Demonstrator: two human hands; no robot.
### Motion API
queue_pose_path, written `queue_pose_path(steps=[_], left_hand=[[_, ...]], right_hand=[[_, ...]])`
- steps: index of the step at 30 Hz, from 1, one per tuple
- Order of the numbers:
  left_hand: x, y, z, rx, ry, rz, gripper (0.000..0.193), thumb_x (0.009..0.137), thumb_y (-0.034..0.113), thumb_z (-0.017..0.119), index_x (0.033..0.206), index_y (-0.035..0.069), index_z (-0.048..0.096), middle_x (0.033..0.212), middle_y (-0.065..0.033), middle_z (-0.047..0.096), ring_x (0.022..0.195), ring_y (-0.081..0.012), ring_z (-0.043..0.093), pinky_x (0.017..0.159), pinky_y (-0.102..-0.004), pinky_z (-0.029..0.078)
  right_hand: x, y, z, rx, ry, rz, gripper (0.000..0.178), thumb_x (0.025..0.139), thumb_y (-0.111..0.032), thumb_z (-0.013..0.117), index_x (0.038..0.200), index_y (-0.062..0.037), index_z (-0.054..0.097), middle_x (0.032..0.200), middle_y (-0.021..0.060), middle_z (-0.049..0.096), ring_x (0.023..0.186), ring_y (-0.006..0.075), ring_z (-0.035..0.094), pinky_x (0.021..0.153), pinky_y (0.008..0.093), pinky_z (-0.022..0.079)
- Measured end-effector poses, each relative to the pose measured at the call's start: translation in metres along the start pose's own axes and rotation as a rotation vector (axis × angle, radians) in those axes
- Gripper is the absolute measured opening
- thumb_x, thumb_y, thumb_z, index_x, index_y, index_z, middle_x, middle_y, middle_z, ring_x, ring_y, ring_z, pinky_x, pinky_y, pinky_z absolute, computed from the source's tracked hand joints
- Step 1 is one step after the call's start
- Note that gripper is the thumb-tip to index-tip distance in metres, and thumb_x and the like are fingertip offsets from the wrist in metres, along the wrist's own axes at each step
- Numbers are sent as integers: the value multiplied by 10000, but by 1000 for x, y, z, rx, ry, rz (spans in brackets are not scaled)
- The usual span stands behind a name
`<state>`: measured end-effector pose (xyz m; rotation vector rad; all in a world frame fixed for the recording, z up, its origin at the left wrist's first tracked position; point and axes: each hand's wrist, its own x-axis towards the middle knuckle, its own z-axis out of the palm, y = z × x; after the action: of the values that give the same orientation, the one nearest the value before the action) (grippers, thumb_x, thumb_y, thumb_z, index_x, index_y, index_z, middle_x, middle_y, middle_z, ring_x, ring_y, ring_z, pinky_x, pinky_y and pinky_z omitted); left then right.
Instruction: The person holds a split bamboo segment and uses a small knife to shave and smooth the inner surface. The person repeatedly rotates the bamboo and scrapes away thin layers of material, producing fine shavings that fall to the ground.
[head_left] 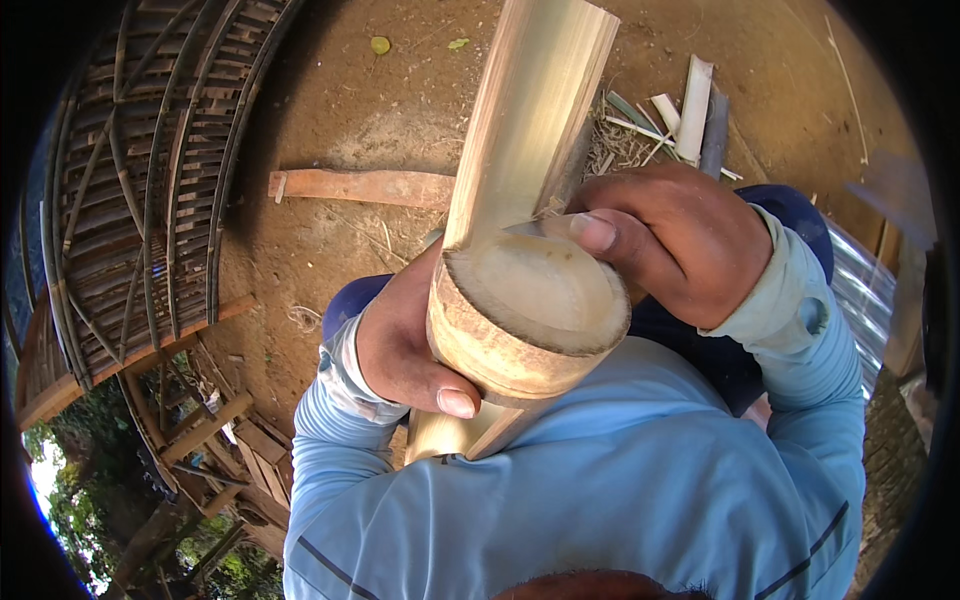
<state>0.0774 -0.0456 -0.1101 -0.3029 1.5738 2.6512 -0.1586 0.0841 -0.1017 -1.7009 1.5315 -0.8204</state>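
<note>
A length of bamboo [527, 110] stands in front of my chest, its far part cut away to a pale, open trough. At its near part is a ring-shaped joint with a pale, hollowed face [540, 285] and a dark, rough rim. My left hand [405, 330] wraps round the bamboo from the left, thumb lying on the outer wall below the rim. On the other side my right hand [670, 235] is closed, its thumb tip at the rim's far right edge. A thin greyish edge shows beside that thumb; what the curled fingers hold is hidden.
A flat reddish-brown strip of wood [365, 187] lies on the bare earth ground [340, 90]. Split bamboo pieces [694, 105] and shavings [612, 140] lie beyond my right hand. A slatted bamboo structure [150, 180] fills the left. Shiny corrugated sheet [862, 290] is at the right.
</note>
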Motion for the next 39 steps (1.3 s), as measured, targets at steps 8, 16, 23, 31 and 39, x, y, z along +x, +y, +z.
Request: queue_pose_path(steps=[8, 16, 23, 31, 39], left_hand=[[2, 2, 2, -6, 25, -9, 1067, 647, 346, 887, 1447, -84, 326, 1390, -179, 490, 1275, -264, 470, 1100, -391, 331], [5, 2, -2, 29, -53, -12, 1028, 653, 330, 881, 1434, -74, 350, 1355, -167, 525, 1245, -251, 500, 1078, -386, 365], [4, 1, -1, 6, -14, 0, 1013, 655, 319, 889, 1426, -76, 365, 1337, -162, 542, 1228, -242, 514, 1075, -381, 372], [-2, -7, -4, -19, -20, 67, 1044, 649, 313, 905, 1436, -90, 350, 1364, -173, 538, 1244, -245, 516, 1082, -384, 369], [-1, -5, 0, -49, 33, 10, 1060, 655, 353, 906, 1440, -87, 346, 1376, -168, 533, 1256, -248, 512, 1091, -381, 363]], right_hand=[[2, 1, -3, 51, -55, 30, 400, 1032, -304, 501, 1000, 61, 662, 839, 226, 666, 792, 387, 651, 728, 419, 515], [0, 2, 6, 52, 99, -41, 479, 1028, -394, 474, 923, 25, 681, 766, 226, 631, 736, 414, 620, 693, 461, 504], [3, 1, 0, 20, -19, -12, 331, 1008, -261, 570, 1004, 54, 672, 868, 214, 671, 808, 365, 654, 713, 417, 520], [5, 10, 0, 217, -72, 37, 527, 1010, -450, 499, 844, 26, 653, 641, 144, 539, 607, 274, 552, 604, 390, 454], [4, -2, 12, 433, 340, 50, 280, 762, -125, 850, 900, -46, 619, 719, -57, 470, 657, 29, 399, 593, 217, 328]])
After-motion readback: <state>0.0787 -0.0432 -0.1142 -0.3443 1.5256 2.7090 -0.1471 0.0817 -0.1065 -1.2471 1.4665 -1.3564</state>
